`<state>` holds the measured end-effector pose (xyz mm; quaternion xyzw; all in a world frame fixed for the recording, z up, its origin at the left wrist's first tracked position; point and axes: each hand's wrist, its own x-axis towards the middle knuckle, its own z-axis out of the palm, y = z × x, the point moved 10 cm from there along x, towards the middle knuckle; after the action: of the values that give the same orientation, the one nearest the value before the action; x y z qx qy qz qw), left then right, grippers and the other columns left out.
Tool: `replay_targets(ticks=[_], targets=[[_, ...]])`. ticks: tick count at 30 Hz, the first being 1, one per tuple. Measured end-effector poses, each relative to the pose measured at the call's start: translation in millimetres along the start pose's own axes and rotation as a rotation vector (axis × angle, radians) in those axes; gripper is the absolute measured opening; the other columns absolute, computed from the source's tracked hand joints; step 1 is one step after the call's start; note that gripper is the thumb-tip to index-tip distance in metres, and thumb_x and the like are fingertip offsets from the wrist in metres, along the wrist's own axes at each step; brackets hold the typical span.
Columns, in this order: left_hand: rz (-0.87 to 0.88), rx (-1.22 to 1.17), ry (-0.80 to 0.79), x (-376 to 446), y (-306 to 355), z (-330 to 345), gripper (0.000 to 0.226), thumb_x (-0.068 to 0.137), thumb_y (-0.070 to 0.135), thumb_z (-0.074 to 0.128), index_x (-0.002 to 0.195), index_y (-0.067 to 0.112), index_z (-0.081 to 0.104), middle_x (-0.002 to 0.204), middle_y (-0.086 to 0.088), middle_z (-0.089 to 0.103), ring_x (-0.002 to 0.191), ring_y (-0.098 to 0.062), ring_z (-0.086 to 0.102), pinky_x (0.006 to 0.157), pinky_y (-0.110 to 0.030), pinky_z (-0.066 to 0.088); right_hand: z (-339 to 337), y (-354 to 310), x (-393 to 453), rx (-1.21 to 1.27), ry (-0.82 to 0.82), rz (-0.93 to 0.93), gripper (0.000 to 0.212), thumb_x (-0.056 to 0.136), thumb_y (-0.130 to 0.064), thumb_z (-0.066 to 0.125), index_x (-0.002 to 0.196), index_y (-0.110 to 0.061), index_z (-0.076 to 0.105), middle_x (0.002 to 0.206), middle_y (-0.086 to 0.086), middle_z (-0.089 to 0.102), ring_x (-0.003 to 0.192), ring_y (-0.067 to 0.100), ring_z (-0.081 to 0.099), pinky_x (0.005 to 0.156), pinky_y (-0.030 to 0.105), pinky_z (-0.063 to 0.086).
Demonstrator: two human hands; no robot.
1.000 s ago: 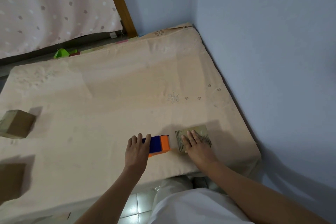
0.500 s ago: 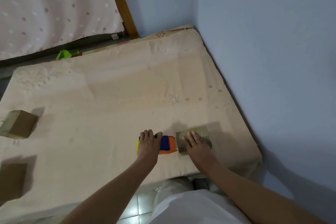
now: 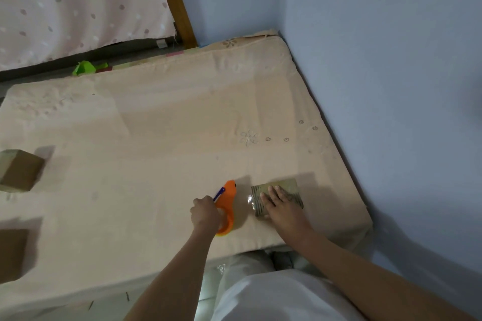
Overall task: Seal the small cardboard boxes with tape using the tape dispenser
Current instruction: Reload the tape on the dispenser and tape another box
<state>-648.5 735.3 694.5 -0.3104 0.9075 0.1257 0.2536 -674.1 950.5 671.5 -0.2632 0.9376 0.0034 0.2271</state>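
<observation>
Two hands work on the mattress (image 3: 161, 138): the left hand (image 3: 206, 214) grips the orange tape dispenser (image 3: 226, 203), the right hand (image 3: 283, 207) lies flat on a small box (image 3: 287, 186).

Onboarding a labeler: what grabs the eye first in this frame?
The bright orange tape dispenser, gripped by the left hand near the mattress's front edge. Just to its right, the right hand lies flat on a small cardboard box. Another cardboard box sits apart at the far left.

tape dispenser (image 3: 226, 203) just left of box (image 3: 284, 189).
</observation>
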Motion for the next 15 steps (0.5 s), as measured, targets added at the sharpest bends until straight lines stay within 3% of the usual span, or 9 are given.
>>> replay_targets(ticks=[3,6,8,10,12,15], targets=[[-0.055,-0.147,-0.002,2.1,-11.6,5.7,0.021,0.092,0.004,0.048,0.110,0.004,0.059,0.112,-0.015,0.063,0.103,-0.034,0.063,0.079,-0.035,0.049,-0.9,2.6,5.9,0.012,0.045,0.001,0.077,0.046,-0.041,0.098,0.114,-0.014,0.076,0.118,0.013,0.072,0.108,0.030,0.070,0.083,0.039,0.059],[-0.111,-0.268,0.032,1.1,-17.4,6.9,0.020,0.090,0.005,0.044,0.106,0.005,0.057,0.111,-0.017,0.061,0.103,-0.036,0.059,0.084,-0.039,0.051,-8.5,1.0,3.1,0.045,0.100,-0.006,0.075,0.053,-0.040,0.096,0.120,-0.014,0.073,0.124,0.014,0.069,0.115,0.031,0.066,0.087,0.040,0.058],[-0.115,-0.367,0.149,-5.1,-12.8,-1.3,0.021,0.089,0.004,0.045,0.107,0.004,0.056,0.112,-0.018,0.054,0.107,-0.039,0.051,0.085,-0.042,0.047,-17.8,0.4,-1.0,0.080,0.099,0.016,0.078,0.053,-0.036,0.097,0.123,-0.014,0.071,0.129,0.015,0.066,0.118,0.031,0.065,0.090,0.040,0.057],[-0.050,-0.535,0.211,-16.6,8.3,-9.1,0.023,0.089,0.003,0.045,0.108,0.003,0.060,0.109,-0.019,0.057,0.105,-0.037,0.052,0.085,-0.040,0.044,-27.6,-1.3,-7.2,0.124,0.132,-0.004,0.072,0.084,-0.027,0.077,0.148,-0.015,0.047,0.156,0.014,0.038,0.144,0.030,0.038,0.112,0.039,0.039],[-0.063,-0.764,0.070,-26.2,30.4,8.6,0.030,0.093,0.007,0.047,0.119,0.008,0.062,0.114,-0.014,0.063,0.106,-0.029,0.057,0.084,-0.031,0.044,-27.5,1.7,-11.9,0.157,0.096,-0.026,0.065,0.102,-0.020,0.051,0.159,-0.021,0.020,0.166,0.005,0.010,0.154,0.023,0.008,0.121,0.034,0.020],[-0.231,-1.171,-0.181,-33.8,49.6,54.0,0.036,0.098,0.012,0.053,0.133,0.008,0.054,0.121,-0.009,0.060,0.116,-0.025,0.056,0.099,-0.031,0.045,-30.0,6.6,-14.7,0.224,0.148,-0.029,0.064,0.103,-0.014,0.046,0.160,-0.025,0.018,0.167,-0.001,0.005,0.154,0.017,0.001,0.121,0.031,0.020]])
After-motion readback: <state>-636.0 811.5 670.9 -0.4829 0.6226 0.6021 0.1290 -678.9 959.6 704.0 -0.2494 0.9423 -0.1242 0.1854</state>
